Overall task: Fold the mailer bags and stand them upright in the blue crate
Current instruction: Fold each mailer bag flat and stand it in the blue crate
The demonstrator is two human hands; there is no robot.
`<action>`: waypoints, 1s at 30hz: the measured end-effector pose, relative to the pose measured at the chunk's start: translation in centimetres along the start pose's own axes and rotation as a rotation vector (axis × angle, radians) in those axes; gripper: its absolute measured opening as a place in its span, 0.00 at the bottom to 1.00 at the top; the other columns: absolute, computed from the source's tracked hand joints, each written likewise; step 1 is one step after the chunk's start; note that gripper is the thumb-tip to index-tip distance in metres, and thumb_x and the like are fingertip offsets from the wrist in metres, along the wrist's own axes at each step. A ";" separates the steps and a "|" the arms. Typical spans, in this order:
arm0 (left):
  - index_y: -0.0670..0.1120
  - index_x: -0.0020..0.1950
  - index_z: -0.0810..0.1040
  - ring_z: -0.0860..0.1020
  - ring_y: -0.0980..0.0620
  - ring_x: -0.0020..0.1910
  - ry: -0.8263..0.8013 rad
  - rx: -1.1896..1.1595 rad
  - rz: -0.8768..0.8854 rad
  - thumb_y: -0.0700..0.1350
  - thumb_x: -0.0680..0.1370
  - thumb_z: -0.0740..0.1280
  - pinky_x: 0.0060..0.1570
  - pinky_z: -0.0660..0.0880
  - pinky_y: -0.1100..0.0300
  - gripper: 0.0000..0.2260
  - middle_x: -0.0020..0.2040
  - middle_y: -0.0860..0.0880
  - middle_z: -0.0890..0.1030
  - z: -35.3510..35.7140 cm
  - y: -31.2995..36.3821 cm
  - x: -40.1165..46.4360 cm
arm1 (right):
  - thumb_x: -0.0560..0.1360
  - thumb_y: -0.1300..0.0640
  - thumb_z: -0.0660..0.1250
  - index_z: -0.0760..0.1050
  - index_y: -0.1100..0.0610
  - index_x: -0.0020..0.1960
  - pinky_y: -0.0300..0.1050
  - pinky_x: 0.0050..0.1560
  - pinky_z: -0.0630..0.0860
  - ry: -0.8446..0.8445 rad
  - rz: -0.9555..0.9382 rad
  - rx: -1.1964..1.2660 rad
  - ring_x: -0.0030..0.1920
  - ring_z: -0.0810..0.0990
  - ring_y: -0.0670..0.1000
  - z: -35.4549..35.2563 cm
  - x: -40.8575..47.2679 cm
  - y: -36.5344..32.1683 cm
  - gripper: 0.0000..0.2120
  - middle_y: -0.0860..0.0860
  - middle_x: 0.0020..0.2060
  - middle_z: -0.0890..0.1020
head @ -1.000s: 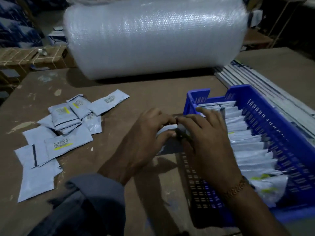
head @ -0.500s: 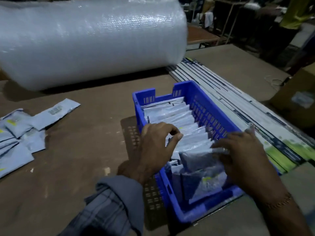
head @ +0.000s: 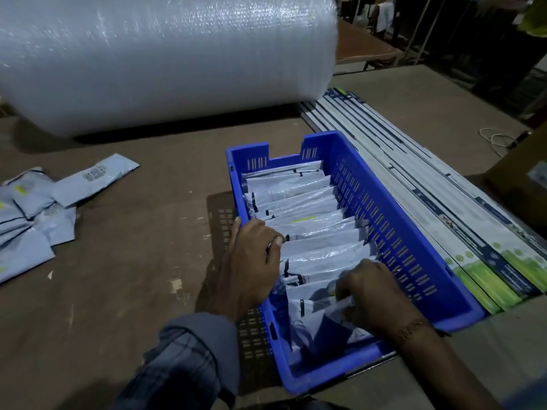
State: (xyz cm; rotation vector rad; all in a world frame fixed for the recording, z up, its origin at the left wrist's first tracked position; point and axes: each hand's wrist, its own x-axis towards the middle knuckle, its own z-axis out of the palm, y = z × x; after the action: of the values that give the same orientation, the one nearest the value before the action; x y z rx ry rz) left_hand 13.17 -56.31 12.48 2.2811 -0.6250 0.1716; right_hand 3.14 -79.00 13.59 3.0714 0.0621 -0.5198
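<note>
A blue crate [head: 393,220] stands on the brown table, holding a row of several folded grey mailer bags [head: 299,199] on edge. My left hand [head: 251,261] lies over the crate's left wall, its fingers curled against the tops of the bags in the middle of the row. My right hand [head: 370,294] is inside the crate at the near end, fingers curled round a folded mailer bag [head: 313,315] and pushing it down behind the row. A pile of unfolded mailer bags [head: 35,208] lies at the table's left edge.
A big roll of bubble wrap [head: 165,60] lies across the back of the table. Long flat printed cartons [head: 444,214] lie along the crate's right side. A cardboard box [head: 527,184] sits at the far right, with a white cable [head: 497,139] beyond it.
Both hands carried the folded bag from the table left of the crate into the crate. The right hand has sunk lower with it at the near end; my view swung right.
</note>
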 end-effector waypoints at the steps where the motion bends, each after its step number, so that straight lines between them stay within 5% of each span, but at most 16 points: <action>1: 0.53 0.51 0.82 0.75 0.57 0.55 0.001 0.004 -0.002 0.46 0.87 0.62 0.83 0.48 0.46 0.10 0.46 0.58 0.77 0.0 0.0 0.0 | 0.70 0.47 0.75 0.82 0.44 0.54 0.48 0.60 0.67 0.005 -0.019 -0.027 0.60 0.73 0.51 0.2 0.1 0.0 0.13 0.44 0.55 0.81; 5: 0.53 0.51 0.82 0.75 0.58 0.55 -0.002 0.023 0.001 0.47 0.87 0.62 0.83 0.47 0.48 0.10 0.46 0.58 0.77 0.0 0.0 0.1 | 0.73 0.50 0.73 0.81 0.51 0.52 0.44 0.48 0.73 -0.086 -0.036 0.026 0.56 0.80 0.53 0.5 0.6 0.0 0.09 0.51 0.56 0.81; 14: 0.52 0.48 0.82 0.74 0.57 0.54 -0.005 0.071 0.001 0.51 0.86 0.59 0.83 0.48 0.50 0.14 0.45 0.58 0.78 0.2 -0.1 0.2 | 0.71 0.44 0.78 0.67 0.53 0.70 0.49 0.54 0.76 -0.191 -0.218 -0.094 0.59 0.80 0.59 0.3 1.8 0.1 0.34 0.55 0.60 0.79; 16: 0.52 0.48 0.82 0.74 0.57 0.54 -0.005 0.076 -0.002 0.52 0.85 0.58 0.83 0.47 0.50 0.14 0.45 0.58 0.78 0.2 -0.2 0.2 | 0.74 0.45 0.75 0.67 0.52 0.71 0.50 0.52 0.75 -0.150 -0.271 -0.152 0.57 0.81 0.59 0.4 2.3 0.0 0.31 0.56 0.59 0.79; 19: 0.52 0.47 0.81 0.73 0.57 0.54 -0.012 0.086 -0.006 0.53 0.85 0.57 0.83 0.47 0.51 0.15 0.45 0.57 0.78 0.3 -0.3 0.2 | 0.74 0.45 0.70 0.75 0.52 0.63 0.49 0.47 0.73 -0.084 -0.347 -0.205 0.54 0.82 0.61 0.5 2.8 -0.3 0.21 0.56 0.54 0.82; 24: 0.53 0.46 0.80 0.72 0.59 0.53 -0.009 0.098 -0.012 0.55 0.85 0.56 0.83 0.47 0.52 0.16 0.44 0.58 0.77 0.4 -0.3 0.3 | 0.67 0.43 0.73 0.75 0.49 0.65 0.49 0.39 0.67 0.065 -0.390 -0.269 0.45 0.84 0.59 0.9 3.9 -0.1 0.28 0.52 0.47 0.85; 27: 0.53 0.47 0.80 0.73 0.59 0.53 -0.017 0.097 -0.015 0.55 0.85 0.56 0.83 0.47 0.52 0.15 0.45 0.58 0.77 0.4 -0.4 0.3 | 0.57 0.43 0.79 0.80 0.50 0.50 0.44 0.30 0.63 0.070 -0.373 -0.342 0.29 0.81 0.55 0.7 4.3 0.0 0.25 0.49 0.33 0.82; 30: 0.52 0.48 0.80 0.73 0.58 0.54 -0.019 0.101 -0.017 0.55 0.85 0.57 0.83 0.47 0.52 0.15 0.46 0.58 0.78 0.3 -0.3 0.3 | 0.58 0.48 0.80 0.78 0.52 0.46 0.42 0.26 0.65 0.130 -0.407 -0.319 0.24 0.77 0.53 1.0 4.6 -0.2 0.20 0.49 0.28 0.79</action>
State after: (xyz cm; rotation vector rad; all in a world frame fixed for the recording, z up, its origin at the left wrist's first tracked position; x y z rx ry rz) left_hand 13.54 -56.49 12.15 2.3869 -0.6196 0.1768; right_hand 7.09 -78.64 11.10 2.7720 0.7091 -0.2822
